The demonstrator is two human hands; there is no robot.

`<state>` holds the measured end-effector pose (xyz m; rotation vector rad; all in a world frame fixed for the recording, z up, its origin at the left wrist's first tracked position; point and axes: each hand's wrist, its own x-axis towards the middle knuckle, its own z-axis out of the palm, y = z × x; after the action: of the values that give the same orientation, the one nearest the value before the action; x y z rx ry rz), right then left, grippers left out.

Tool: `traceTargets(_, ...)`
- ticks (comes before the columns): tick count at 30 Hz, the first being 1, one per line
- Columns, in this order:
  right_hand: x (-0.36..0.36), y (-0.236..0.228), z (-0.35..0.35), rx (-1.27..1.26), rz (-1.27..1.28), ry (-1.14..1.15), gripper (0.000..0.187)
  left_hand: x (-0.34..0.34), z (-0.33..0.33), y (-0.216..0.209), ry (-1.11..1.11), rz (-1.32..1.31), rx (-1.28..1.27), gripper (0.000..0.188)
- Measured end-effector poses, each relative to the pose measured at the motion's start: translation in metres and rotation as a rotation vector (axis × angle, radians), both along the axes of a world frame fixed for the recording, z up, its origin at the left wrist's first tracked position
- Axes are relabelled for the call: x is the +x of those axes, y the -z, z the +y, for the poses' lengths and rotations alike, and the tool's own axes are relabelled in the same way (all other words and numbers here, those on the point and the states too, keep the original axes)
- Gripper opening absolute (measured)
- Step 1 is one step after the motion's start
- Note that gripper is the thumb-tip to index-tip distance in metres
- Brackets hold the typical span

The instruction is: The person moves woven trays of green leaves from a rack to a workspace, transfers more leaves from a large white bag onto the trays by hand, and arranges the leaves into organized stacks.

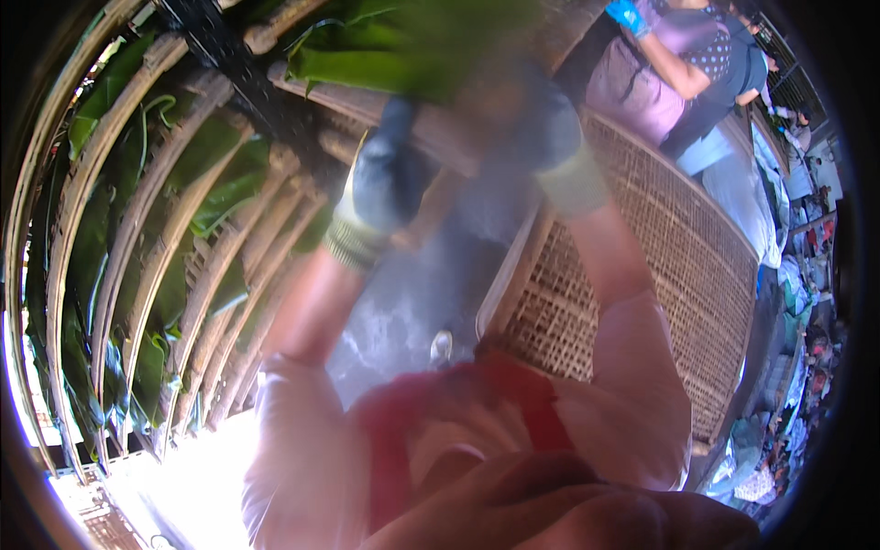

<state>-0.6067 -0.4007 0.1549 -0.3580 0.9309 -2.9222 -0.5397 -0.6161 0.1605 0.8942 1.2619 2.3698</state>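
Both my hands wear dark-palmed work gloves with pale knitted cuffs. My left hand (387,183) is closed at the end of the slatted rack, beside a wooden bar (330,96); what lies inside its fingers is hidden. My right hand (541,124) is badly smeared by motion, so its fingers cannot be read. Just beyond my hands are large green leaves (353,66), blurred toward their right end. Whether the right hand touches them, I cannot tell.
A wooden rack (197,302) with leaves between its curved-looking slats fills the left side. On my right stands a woven cane panel (642,275) in a wooden frame. Another person (660,64) with a blue glove is at the upper right. Grey floor (403,312) shows between.
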Motion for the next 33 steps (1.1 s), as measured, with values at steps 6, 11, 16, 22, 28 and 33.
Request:
traceTargets(6,-0.002,-0.035,-0.031,-0.073,0.081,-0.153,0.042,-0.046,-0.018,-0.014,-0.259,0.108,0.029,0.057)
traceTargets(11,-0.025,-0.031,-0.068,-0.040,0.054,-0.148,0.050,-0.065,-0.057,0.040,-0.705,0.570,-0.762,0.038)
traceTargets(16,-0.102,0.008,-0.095,-0.054,-0.028,-0.094,0.040,-0.036,-0.050,0.034,-0.423,-0.051,-0.257,0.038)
traceTargets(22,-0.134,-0.010,-0.155,-0.082,-0.158,-0.217,0.024,-0.052,-0.065,0.043,-0.644,0.218,-0.468,0.043)
traceTargets(28,-0.191,-0.008,-0.184,0.071,-0.132,-0.183,0.026,-0.008,-0.075,0.090,-0.576,0.134,-0.594,0.047)
traceTargets(33,-0.144,0.031,-0.160,-0.039,-0.315,0.174,0.033,0.038,-0.121,0.141,-0.588,-0.160,-0.543,0.045)
